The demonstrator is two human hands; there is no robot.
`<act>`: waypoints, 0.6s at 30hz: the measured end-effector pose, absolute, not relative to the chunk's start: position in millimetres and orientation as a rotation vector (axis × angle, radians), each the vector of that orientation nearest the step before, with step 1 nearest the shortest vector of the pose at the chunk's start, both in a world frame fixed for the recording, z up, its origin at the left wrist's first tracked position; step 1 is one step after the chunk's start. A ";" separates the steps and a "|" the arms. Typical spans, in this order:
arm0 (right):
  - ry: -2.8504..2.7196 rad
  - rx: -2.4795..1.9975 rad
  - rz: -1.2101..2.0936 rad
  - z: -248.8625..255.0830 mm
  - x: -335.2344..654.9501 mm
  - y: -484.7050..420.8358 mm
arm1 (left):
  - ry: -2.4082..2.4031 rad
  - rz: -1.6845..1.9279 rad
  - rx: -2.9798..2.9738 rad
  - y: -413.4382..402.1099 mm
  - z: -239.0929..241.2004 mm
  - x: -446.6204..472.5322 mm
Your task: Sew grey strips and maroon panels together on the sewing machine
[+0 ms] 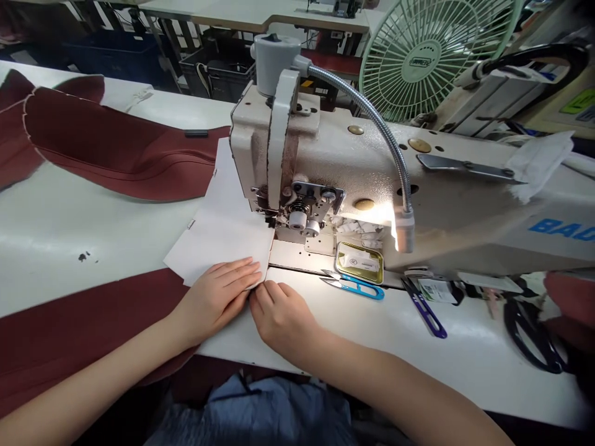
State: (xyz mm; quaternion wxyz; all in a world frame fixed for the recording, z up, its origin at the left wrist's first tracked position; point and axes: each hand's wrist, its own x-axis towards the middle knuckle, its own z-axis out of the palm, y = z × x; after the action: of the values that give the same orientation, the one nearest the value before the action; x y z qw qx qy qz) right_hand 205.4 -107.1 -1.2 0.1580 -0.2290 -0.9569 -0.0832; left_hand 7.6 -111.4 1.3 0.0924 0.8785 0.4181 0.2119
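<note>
My left hand (218, 296) lies flat with its fingers stretched out on the near corner of a white fabric piece (223, 226). That piece runs under the presser foot (272, 218) of a cream sewing machine (353, 179). My right hand (281, 316) sits just right of the left one, fingers curled, pinching the white piece's near edge against the table. The two hands almost touch.
Dark red fabric (111, 145) lies at the back left, with more (69, 328) draped over the front left edge. Blue thread snips (357, 287), a small tin (359, 262), purple snips (425, 310) and black scissors (530, 337) lie right of the needle. A green fan (427, 56) stands behind.
</note>
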 end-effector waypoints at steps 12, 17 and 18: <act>-2.677 -0.846 -0.213 -7.1 205.5 -93.8 | 1.127 0.784 2.847 -75.1 -8.4 3.2; -2.618 -1.040 -0.094 -3.8 207.7 -85.9 | 1.067 0.761 2.925 -55.9 -2.4 3.9; -2.594 -1.086 -0.072 -2.7 208.0 -84.1 | 1.057 0.752 2.943 -52.2 -1.7 3.6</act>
State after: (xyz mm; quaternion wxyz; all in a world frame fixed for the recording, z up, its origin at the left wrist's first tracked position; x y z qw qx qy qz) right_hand 208.0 -84.1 -2.7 0.1634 -0.3807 -0.9098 -0.0251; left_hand 3.6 -52.2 -1.7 -0.0373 0.9144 0.3285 0.2337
